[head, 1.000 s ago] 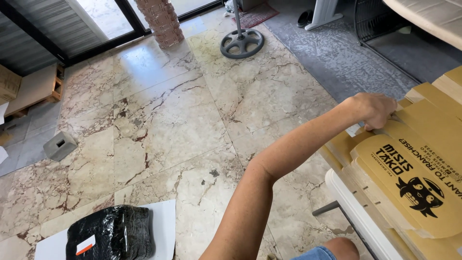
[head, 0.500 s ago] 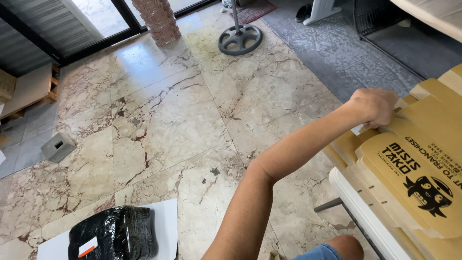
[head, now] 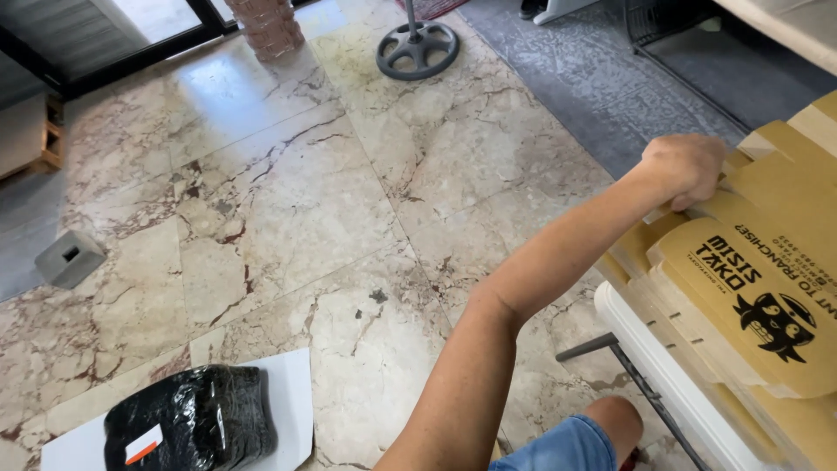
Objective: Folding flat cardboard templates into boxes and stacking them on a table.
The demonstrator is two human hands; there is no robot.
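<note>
My left hand (head: 687,167) reaches out to the right and is closed on the edge of a flat tan cardboard box (head: 767,262) with a black print. That box lies on top of a stack of several similar flat boxes (head: 697,349) resting on a white table (head: 663,366). My forearm crosses the frame from the bottom centre. My right hand is out of view. My knee in blue denim (head: 575,440) shows at the bottom.
Marble tile floor (head: 288,201) fills the left and centre. A black wrapped bundle (head: 192,423) lies on a white board (head: 279,392) at bottom left. A grey block (head: 70,257), a round stand base (head: 418,48), a brick column (head: 261,22) and a dark rug (head: 610,78) lie farther off.
The view has drifted slightly. My left hand stays on the edge of the box stack, shifted a little toward the stack's corner.
</note>
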